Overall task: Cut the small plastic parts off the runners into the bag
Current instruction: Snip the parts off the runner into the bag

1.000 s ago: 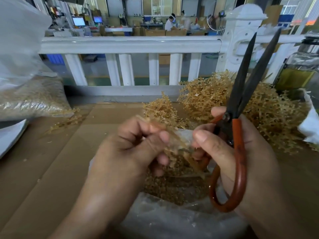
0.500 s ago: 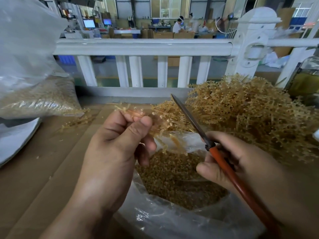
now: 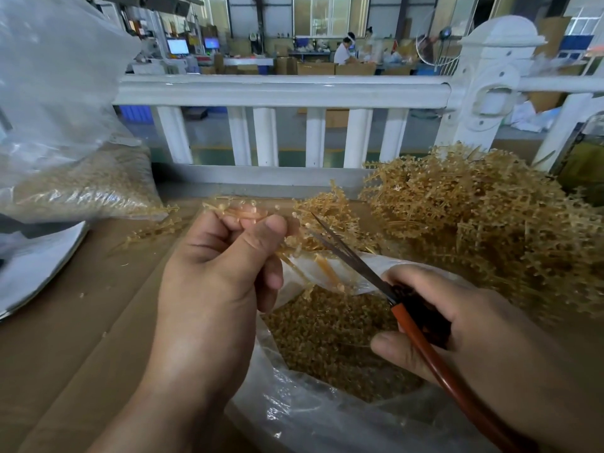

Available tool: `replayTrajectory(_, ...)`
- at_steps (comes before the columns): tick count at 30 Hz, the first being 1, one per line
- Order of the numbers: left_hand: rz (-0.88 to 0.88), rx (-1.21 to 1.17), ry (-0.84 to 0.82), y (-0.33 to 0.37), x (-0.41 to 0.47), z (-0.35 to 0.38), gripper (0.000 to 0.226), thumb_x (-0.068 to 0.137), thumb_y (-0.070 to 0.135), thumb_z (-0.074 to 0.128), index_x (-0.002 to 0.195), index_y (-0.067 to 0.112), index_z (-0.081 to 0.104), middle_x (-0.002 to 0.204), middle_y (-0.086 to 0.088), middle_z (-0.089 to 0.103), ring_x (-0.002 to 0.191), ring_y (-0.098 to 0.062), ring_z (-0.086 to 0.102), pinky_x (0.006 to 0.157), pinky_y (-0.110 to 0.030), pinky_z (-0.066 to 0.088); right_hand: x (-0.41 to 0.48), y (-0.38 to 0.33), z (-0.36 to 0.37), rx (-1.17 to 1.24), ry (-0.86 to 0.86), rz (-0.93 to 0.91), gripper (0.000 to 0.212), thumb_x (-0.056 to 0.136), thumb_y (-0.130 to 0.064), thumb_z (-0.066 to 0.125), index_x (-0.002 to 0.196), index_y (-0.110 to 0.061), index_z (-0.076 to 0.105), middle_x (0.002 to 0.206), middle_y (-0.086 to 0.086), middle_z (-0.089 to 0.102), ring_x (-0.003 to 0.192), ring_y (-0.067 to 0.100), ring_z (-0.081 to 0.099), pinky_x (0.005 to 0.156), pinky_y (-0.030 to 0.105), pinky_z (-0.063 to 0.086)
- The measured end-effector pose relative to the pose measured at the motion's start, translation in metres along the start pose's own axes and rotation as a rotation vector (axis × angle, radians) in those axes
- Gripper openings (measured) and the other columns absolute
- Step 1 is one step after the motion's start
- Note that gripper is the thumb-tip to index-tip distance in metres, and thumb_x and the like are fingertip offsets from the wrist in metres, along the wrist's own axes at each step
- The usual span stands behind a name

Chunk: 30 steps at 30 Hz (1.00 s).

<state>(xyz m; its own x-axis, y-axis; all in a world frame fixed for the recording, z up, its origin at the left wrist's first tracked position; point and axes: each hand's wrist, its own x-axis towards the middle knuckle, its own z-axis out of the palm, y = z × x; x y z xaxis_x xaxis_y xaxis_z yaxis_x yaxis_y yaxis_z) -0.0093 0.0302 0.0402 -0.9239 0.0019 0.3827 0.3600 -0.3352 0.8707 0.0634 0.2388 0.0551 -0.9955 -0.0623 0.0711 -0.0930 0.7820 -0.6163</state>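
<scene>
We start with the runner (image 3: 245, 212): an amber, branching strip held up over the far left edge of the bag (image 3: 310, 413), with a few strands trailing down towards the bag's open mouth. The left hand (image 3: 222, 273) has it. The fingers are curled in and the thumb is pressed hard against the forefinger, so the runner is pinched between them.

Across from it, the right hand (image 3: 457, 325) wraps its fingers and thumb round the red handles of the scissors (image 3: 356, 261). The dark blades angle up and left, a sliver apart at the tips, and end just beside the left thumb. We cannot tell whether they touch the runner.

Below both hands, the clear bag lies open, well filled with small tan cut parts (image 3: 327, 335).

Further out, a big heap of runners (image 3: 474, 223) rises on the right, with a smaller clump (image 3: 330, 217) just behind the blades. All of this sits on brown cardboard (image 3: 81, 322). On the left lies a second bag (image 3: 81, 184), also packed with tan pieces. A white railing (image 3: 281, 89) runs across behind the work.
</scene>
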Motion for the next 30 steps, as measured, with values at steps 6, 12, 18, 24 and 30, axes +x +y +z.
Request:
replayTrajectory(6, 0.035, 0.008, 0.027, -0.002, -0.002, 0.000, 0.009, 0.087, 0.024, 0.072, 0.080, 0.027, 0.067, 0.075, -0.007, 0.068, 0.051, -0.013, 0.051, 0.043, -0.022, 0.039, -0.001, -0.001, -0.001, -0.019, 0.017, 0.006, 0.062, 0.050, -0.097, 0.044, 0.107, -0.081, 0.028, 0.115, -0.044, 0.047, 0.100, -0.019, 0.053, 0.072, 0.012, 0.051)
replayTrajectory(12, 0.073, 0.056, 0.031, 0.000, -0.004, 0.004, 0.010, 0.088, 0.024, 0.070, 0.090, 0.016, 0.065, 0.079, -0.004, 0.073, 0.050, -0.013, 0.053, 0.043, -0.021, 0.041, -0.001, -0.001, 0.000, -0.022, 0.043, -0.007, 0.059, 0.051, -0.097, 0.044, 0.105, -0.080, 0.030, 0.112, -0.051, 0.044, 0.099, -0.026, 0.049, 0.070, 0.004, 0.047)
replayTrajectory(18, 0.123, 0.151, 0.041, 0.000, -0.009, 0.007, 0.015, 0.085, 0.028, 0.071, 0.091, 0.016, 0.064, 0.062, -0.008, 0.063, 0.047, -0.014, 0.054, 0.044, -0.019, 0.042, -0.003, 0.002, -0.001, -0.054, 0.087, -0.032, 0.060, 0.049, -0.102, 0.037, 0.105, -0.081, 0.032, 0.105, -0.053, 0.050, 0.093, -0.026, 0.053, 0.069, 0.002, 0.047)
replayTrajectory(24, 0.172, 0.193, 0.026, 0.000, -0.010, 0.009, 0.008, 0.086, 0.025, 0.070, 0.084, 0.029, 0.065, 0.068, -0.005, 0.066, 0.051, -0.014, 0.058, 0.047, -0.020, 0.045, -0.003, 0.003, -0.003, -0.073, 0.101, -0.042, 0.052, 0.053, -0.098, 0.041, 0.101, -0.078, 0.036, 0.098, -0.049, 0.055, 0.088, -0.023, 0.056, 0.076, -0.001, 0.042)
replayTrajectory(30, 0.202, 0.165, 0.043, 0.000, -0.008, 0.011, 0.008, 0.087, 0.019, 0.070, 0.091, 0.018, 0.063, 0.078, -0.001, 0.072, 0.053, -0.013, 0.059, 0.046, -0.020, 0.045, -0.003, 0.002, -0.002, -0.105, 0.086, -0.034, 0.045, 0.053, -0.094, 0.041, 0.096, -0.082, 0.033, 0.098, -0.051, 0.052, 0.091, -0.023, 0.055, 0.080, 0.004, 0.044)
